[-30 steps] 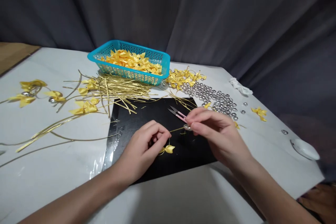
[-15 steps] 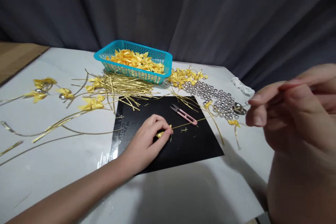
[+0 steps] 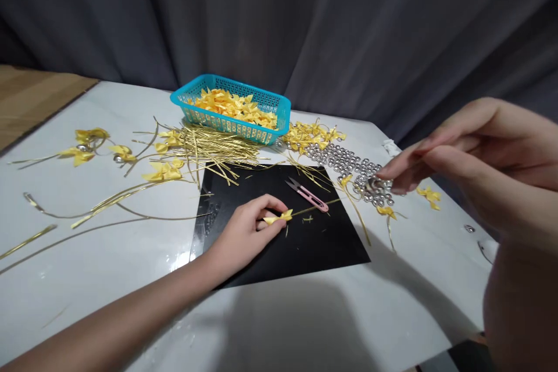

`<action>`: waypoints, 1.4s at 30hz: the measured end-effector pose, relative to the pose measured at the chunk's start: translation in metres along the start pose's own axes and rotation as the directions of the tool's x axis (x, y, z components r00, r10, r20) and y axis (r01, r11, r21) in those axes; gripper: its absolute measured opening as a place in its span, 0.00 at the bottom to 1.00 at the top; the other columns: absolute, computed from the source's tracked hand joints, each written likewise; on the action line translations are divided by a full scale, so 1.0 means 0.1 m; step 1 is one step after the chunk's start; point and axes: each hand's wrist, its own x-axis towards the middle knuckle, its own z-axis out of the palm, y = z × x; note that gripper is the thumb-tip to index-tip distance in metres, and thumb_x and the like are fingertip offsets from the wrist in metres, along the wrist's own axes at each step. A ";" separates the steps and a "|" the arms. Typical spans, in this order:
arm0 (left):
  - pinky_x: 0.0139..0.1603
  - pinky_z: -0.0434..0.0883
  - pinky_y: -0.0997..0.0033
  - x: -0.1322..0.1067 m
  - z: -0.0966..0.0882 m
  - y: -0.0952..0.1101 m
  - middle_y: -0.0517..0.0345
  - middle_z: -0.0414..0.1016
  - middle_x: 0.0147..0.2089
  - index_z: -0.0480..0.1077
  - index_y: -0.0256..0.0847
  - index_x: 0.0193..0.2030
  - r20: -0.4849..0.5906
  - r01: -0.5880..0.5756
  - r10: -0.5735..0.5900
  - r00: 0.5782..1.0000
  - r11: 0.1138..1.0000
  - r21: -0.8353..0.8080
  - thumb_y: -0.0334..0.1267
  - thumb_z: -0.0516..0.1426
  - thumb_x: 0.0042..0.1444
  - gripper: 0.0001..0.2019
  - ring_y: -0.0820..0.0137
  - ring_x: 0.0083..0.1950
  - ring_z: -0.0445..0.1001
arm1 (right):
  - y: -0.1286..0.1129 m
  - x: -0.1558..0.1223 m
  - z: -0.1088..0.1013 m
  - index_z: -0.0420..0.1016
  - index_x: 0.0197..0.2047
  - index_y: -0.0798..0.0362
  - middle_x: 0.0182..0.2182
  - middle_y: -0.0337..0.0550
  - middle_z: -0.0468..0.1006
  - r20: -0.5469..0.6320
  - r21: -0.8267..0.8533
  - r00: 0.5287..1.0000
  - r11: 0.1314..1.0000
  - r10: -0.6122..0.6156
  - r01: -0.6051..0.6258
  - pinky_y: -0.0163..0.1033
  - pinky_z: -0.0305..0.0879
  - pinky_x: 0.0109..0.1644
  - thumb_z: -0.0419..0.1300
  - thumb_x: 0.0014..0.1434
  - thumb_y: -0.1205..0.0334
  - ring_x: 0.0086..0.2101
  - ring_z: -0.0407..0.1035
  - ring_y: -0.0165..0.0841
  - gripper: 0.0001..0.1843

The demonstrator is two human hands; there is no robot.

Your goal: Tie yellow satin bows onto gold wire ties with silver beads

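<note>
My left hand point(image 3: 250, 226) rests on a black mat point(image 3: 314, 244), thumb and fingertips pinching a yellow ribbon flower point(image 3: 279, 218). A thin gold wire point(image 3: 305, 209) runs from that flower to the right, past a pair of pink-handled thread snips point(image 3: 310, 195). Raised at the right, my right hand point(image 3: 462, 157) has its fingers pressed together. A blurred silver bead point(image 3: 374, 185) shows at its fingertips, over the loose silver beads point(image 3: 340, 158) on the table; the exact grip on it is partly hidden.
A turquoise basket point(image 3: 231, 124) of yellow flowers stands at the back. Before it lies a heap of gold twist wires point(image 3: 218, 148). Wired flowers point(image 3: 163, 170) are spread at the left, more flowers point(image 3: 309, 133) behind the beads. A dark curtain point(image 3: 244, 23) hangs behind the white table point(image 3: 108, 279).
My right hand has moved left, with the silver bead at its fingertips. More of the yellow flower shows in my left hand. The whole view has shifted slightly.
</note>
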 end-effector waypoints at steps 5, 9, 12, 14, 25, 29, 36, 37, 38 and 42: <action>0.29 0.65 0.76 -0.01 0.01 0.00 0.61 0.71 0.30 0.66 0.39 0.37 0.021 0.041 -0.041 0.999 0.999 0.009 0.37 0.56 0.53 0.06 0.72 0.31 0.72 | -0.04 0.06 -0.06 0.69 0.36 0.52 0.31 0.44 0.78 0.186 -0.147 0.983 0.989 -0.007 0.035 0.31 0.72 0.28 0.57 0.60 0.63 0.33 0.76 0.32 0.02; 0.30 0.64 0.76 -0.02 0.00 -0.01 0.61 0.71 0.30 0.66 0.39 0.39 0.025 0.000 -0.001 1.000 0.999 0.036 0.36 0.55 0.54 0.06 0.72 0.31 0.71 | -0.07 0.09 0.05 0.70 0.38 0.51 0.34 0.46 0.78 0.336 -0.047 0.942 0.999 0.010 0.006 0.34 0.74 0.35 0.54 0.62 0.61 0.36 0.76 0.33 0.05; 0.30 0.63 0.76 -0.02 -0.02 -0.01 0.62 0.71 0.30 0.65 0.39 0.41 0.047 0.007 -0.005 0.999 1.000 -0.026 0.36 0.55 0.54 0.08 0.73 0.31 0.70 | -0.04 0.10 0.16 0.67 0.39 0.51 0.37 0.47 0.78 0.321 0.039 0.946 0.997 0.048 -0.064 0.37 0.74 0.40 0.52 0.64 0.61 0.40 0.75 0.34 0.05; 0.29 0.62 0.76 -0.02 -0.03 -0.01 0.62 0.71 0.30 0.65 0.39 0.41 0.042 0.029 -0.026 0.999 0.997 -0.065 0.36 0.55 0.53 0.09 0.74 0.29 0.69 | -0.01 0.11 0.21 0.67 0.37 0.52 0.36 0.47 0.79 0.224 0.102 0.972 0.990 0.070 -0.095 0.39 0.73 0.42 0.53 0.64 0.61 0.40 0.75 0.34 0.05; 0.33 0.66 0.74 -0.01 -0.01 0.04 0.57 0.74 0.35 0.69 0.37 0.34 0.051 0.019 -0.017 0.999 0.999 -0.027 0.38 0.57 0.53 0.06 0.72 0.34 0.71 | -0.05 0.00 0.39 0.68 0.34 0.50 0.19 0.35 0.68 -0.216 0.126 0.976 0.991 -0.018 0.046 0.36 0.60 0.26 0.58 0.60 0.63 0.23 0.65 0.26 0.02; 0.29 0.63 0.76 -0.01 -0.03 0.06 0.57 0.74 0.33 0.71 0.36 0.34 0.079 0.037 -0.039 0.996 0.999 0.025 0.38 0.57 0.53 0.07 0.74 0.31 0.69 | -0.08 -0.09 0.41 0.71 0.35 0.48 0.25 0.37 0.67 -0.317 -0.202 0.937 0.976 -0.144 0.082 0.36 0.59 0.26 0.60 0.58 0.62 0.25 0.64 0.26 0.01; 0.30 0.63 0.78 0.02 -0.05 0.08 0.58 0.73 0.33 0.71 0.34 0.36 0.112 0.133 -0.125 0.986 0.989 -0.067 0.31 0.57 0.50 0.06 0.75 0.32 0.69 | -0.10 -0.26 0.48 0.74 0.39 0.46 0.29 0.46 0.69 -0.512 -0.273 0.859 0.949 -0.004 -0.159 0.41 0.56 0.22 0.58 0.59 0.54 0.28 0.65 0.33 0.08; 0.31 0.63 0.78 0.02 -0.04 0.09 0.58 0.72 0.33 0.71 0.34 0.36 0.107 0.146 -0.138 0.985 0.986 -0.076 0.29 0.56 0.50 0.06 0.75 0.32 0.69 | -0.15 -0.26 0.54 0.74 0.39 0.46 0.31 0.47 0.70 -0.559 -0.272 0.829 0.941 0.018 -0.204 0.42 0.56 0.23 0.57 0.60 0.54 0.29 0.66 0.34 0.08; 0.31 0.63 0.78 0.02 -0.04 0.10 0.58 0.72 0.33 0.71 0.34 0.36 0.102 0.158 -0.150 0.984 0.984 -0.085 0.28 0.56 0.49 0.07 0.75 0.32 0.69 | -0.20 -0.26 0.60 0.74 0.39 0.46 0.33 0.48 0.71 -0.588 -0.248 0.806 0.936 0.060 -0.251 0.43 0.56 0.24 0.57 0.60 0.55 0.30 0.66 0.34 0.07; 0.30 0.63 0.80 0.03 -0.04 0.11 0.60 0.71 0.31 0.71 0.34 0.36 0.090 0.181 -0.172 0.981 0.977 -0.109 0.25 0.56 0.47 0.08 0.77 0.31 0.67 | -0.27 -0.26 0.68 0.72 0.39 0.46 0.37 0.45 0.72 -0.660 -0.080 0.730 0.950 0.176 -0.301 0.44 0.57 0.28 0.55 0.62 0.64 0.29 0.62 0.31 0.06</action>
